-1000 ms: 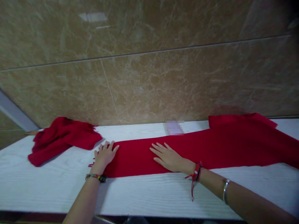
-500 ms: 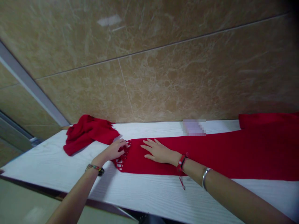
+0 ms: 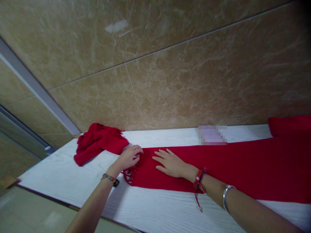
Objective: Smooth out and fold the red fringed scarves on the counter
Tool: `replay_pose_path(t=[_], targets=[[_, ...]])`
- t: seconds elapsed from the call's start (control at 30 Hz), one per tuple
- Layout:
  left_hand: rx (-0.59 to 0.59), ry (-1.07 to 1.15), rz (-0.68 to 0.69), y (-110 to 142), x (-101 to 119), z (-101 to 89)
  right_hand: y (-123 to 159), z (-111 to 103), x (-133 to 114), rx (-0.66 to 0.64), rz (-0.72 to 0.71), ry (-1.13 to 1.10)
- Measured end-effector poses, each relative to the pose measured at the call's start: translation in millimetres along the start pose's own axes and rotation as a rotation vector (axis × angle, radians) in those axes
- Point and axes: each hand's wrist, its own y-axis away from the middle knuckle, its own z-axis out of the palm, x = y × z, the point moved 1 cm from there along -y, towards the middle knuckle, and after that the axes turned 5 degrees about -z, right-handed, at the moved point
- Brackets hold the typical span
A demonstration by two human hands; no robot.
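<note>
A long red scarf lies stretched flat along the white table, its fringed end at the left. My left hand is curled over that fringe, fingers pinched on the tassels. Just to its right, my right hand rests flat on the scarf with fingers spread. A second red scarf lies crumpled at the table's far left, close to my left hand.
A glossy brown marble wall rises right behind the table. A small blurred pale object sits at the wall's foot. The table's near edge runs across the lower left, with floor beyond it. More red cloth lies at the far right.
My left hand went from lying flat on the scarf's end to pinching its fringe. The view swung left, and my right hand stayed flat on the scarf.
</note>
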Motion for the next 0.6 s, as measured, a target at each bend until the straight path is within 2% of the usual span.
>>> replay_pose_path(t=[0.07,0.13,0.27,0.33,0.43,0.6], targets=[[-0.03,-0.012,-0.008,-7.5,0.0,7.0,0.1,1.0,0.4,0.014,-0.003,0.004],[-0.032,-0.038,-0.041,-6.2,-11.1,7.6,0.0,1.8,0.8,0.02,-0.006,0.004],[-0.052,-0.088,-0.102,15.8,-41.9,-7.8,-0.3,1.7,0.8,0.03,-0.008,-0.008],[-0.053,-0.105,-0.13,24.1,-48.4,-17.2,-0.3,1.5,0.6,0.038,-0.006,-0.018],[-0.034,-0.11,-0.138,19.2,-40.4,-21.2,-0.3,1.9,0.6,0.046,-0.003,-0.032],[-0.064,-0.082,-0.051,-10.9,-15.3,-0.3,-0.2,2.2,0.4,0.041,0.001,-0.016]])
